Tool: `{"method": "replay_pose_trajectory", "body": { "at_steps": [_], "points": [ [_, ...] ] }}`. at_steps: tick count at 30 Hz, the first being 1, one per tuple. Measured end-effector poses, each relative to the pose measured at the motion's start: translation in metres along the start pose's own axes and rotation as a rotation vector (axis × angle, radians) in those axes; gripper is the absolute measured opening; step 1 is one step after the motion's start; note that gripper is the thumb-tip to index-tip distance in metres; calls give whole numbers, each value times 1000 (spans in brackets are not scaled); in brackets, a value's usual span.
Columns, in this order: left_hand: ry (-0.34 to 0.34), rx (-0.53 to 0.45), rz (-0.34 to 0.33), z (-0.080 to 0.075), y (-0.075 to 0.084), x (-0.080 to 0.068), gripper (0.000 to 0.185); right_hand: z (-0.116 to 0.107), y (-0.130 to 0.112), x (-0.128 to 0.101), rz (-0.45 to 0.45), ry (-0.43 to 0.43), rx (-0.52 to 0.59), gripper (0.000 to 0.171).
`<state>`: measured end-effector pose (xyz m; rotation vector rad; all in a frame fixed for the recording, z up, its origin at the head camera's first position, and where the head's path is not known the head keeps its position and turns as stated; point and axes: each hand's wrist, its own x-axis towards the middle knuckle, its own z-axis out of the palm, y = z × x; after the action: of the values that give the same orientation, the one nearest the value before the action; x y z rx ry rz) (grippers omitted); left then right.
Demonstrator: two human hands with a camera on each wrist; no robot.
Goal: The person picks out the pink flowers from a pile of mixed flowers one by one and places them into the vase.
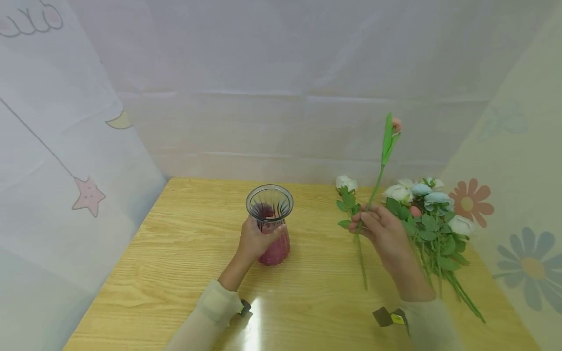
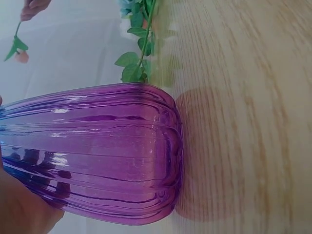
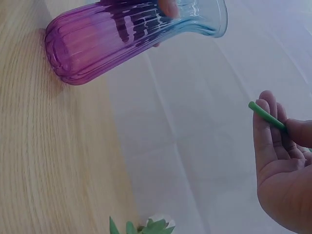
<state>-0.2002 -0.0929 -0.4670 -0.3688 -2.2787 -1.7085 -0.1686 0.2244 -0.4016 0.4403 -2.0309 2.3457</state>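
A glass vase, clear bluish at its flared rim and purple-pink lower down, stands upright on the wooden table. My left hand grips its side below the rim, thumb toward the front; in the left wrist view, dark finger shapes show through the ribbed glass. To the right of the vase, my right hand pinches the green stem of a pink tulip between thumb and fingers. The bloom points up, partly hidden by its long leaves. The cut stem end sticks out past the fingertips in the right wrist view.
A single white rose lies just beyond my right hand, its stem toward me. Farther right lies a pile of white and pale-blue flowers with leafy stems. A pale cloth backdrop rises behind the table.
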Motion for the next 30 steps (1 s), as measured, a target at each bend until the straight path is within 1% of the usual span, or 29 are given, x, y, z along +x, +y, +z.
{"method": "replay_pose_trajectory", "body": {
  "at_steps": [11,14,18,24,30],
  "points": [
    [4,9,20,1,2,1,57,27,-5,11,-93,25,-29,21],
    [8,3,17,1,2,0,57,35,-7,15,-122,27,-30,25],
    [13,0,7,1,0,0,56,45,-11,19,-139,17,-39,24],
    [16,-6,20,1,-2,0,57,58,-16,23,-144,17,-71,17],
    [16,-17,20,1,-2,-1,56,72,-21,30,-202,16,-93,18]
  ]
}}
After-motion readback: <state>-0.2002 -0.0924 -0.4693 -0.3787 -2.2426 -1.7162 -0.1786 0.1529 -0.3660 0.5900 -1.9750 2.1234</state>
